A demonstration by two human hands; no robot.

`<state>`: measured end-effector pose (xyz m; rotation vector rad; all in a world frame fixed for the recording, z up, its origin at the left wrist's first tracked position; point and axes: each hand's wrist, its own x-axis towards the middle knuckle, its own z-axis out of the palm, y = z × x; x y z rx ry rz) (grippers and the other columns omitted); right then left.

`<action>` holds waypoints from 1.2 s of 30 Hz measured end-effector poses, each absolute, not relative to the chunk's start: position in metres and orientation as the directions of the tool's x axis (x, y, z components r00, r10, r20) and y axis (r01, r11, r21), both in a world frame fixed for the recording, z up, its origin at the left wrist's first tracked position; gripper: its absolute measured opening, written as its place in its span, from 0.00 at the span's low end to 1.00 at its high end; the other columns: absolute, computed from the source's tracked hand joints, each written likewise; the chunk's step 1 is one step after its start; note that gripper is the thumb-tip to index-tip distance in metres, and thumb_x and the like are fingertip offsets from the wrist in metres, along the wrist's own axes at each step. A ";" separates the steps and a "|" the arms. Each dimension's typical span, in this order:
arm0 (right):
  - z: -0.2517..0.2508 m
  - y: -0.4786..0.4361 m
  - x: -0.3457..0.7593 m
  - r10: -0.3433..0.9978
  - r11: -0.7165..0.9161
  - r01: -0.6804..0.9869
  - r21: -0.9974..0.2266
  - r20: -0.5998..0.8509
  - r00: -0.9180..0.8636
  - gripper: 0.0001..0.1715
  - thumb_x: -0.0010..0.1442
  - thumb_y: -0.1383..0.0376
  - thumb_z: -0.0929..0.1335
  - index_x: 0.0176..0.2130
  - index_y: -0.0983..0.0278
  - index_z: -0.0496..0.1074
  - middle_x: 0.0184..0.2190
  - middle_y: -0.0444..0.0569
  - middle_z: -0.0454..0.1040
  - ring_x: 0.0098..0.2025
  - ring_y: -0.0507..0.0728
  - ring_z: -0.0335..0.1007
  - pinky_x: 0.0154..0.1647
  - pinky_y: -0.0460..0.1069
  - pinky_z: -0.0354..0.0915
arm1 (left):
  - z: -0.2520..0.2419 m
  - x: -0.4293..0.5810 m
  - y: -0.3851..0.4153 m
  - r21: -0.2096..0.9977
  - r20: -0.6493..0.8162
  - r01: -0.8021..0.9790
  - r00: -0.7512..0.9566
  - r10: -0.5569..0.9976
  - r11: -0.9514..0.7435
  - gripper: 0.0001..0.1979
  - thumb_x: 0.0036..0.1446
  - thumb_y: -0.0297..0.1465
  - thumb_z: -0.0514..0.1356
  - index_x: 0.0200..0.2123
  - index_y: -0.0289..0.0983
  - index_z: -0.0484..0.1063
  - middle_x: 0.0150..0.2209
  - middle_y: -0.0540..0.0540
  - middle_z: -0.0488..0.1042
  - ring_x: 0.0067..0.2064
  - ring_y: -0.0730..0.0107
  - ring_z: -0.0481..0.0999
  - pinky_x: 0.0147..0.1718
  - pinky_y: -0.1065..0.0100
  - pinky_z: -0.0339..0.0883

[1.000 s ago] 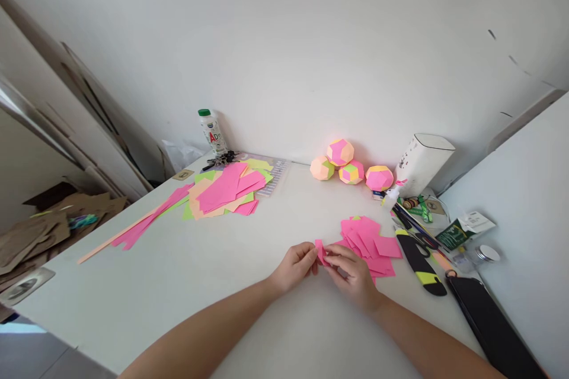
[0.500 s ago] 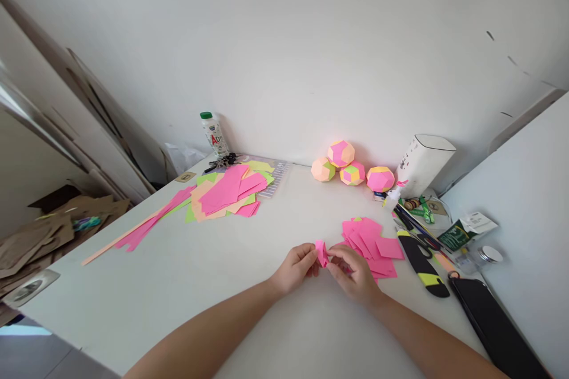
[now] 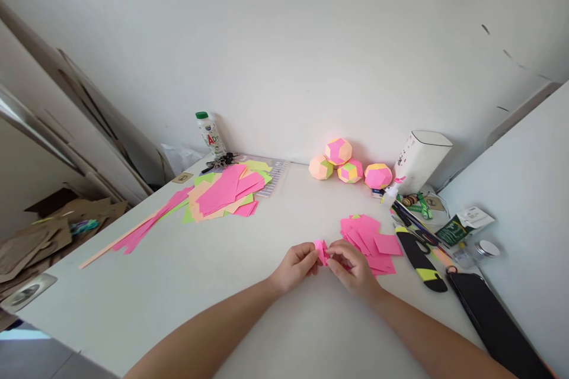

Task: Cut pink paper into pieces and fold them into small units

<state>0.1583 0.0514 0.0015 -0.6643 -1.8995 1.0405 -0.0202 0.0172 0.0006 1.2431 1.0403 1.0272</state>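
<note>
Left hand [image 3: 296, 266]: fingers curled, thumb pressed on the left side of a small folded pink paper piece [image 3: 320, 251], held above the table [image 3: 213, 296].
Right hand [image 3: 353, 269]: half-closed, thumb and forefinger slightly parted at the piece's right edge; whether they pinch it cannot be told.
Change noted: a second ago the piece showed as a narrow strip; pointed flaps now show on its right. Hands have barely shifted. Judged as folding under way, not finished.
Pink sheets [image 3: 371, 240]: loose pile just beyond the right hand.
Black-and-yellow knife [image 3: 418, 260]: lying right of that pile.
Mixed paper pile [image 3: 222, 192]: far left, well apart from both hands.
Faceted paper balls [image 3: 338, 151]: four, near the wall, one resting on others.
</note>
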 end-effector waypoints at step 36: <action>-0.007 0.049 0.158 0.605 0.698 0.043 -0.715 0.556 -0.570 0.23 0.58 0.77 0.58 0.49 0.59 0.66 0.35 0.48 0.68 0.29 0.52 0.65 0.24 0.46 0.63 | -0.003 -0.020 0.018 0.975 -0.122 -0.149 0.269 0.955 0.166 0.24 0.53 0.53 0.57 0.30 0.35 0.64 0.22 0.52 0.69 0.21 0.76 0.67 0.23 0.72 0.59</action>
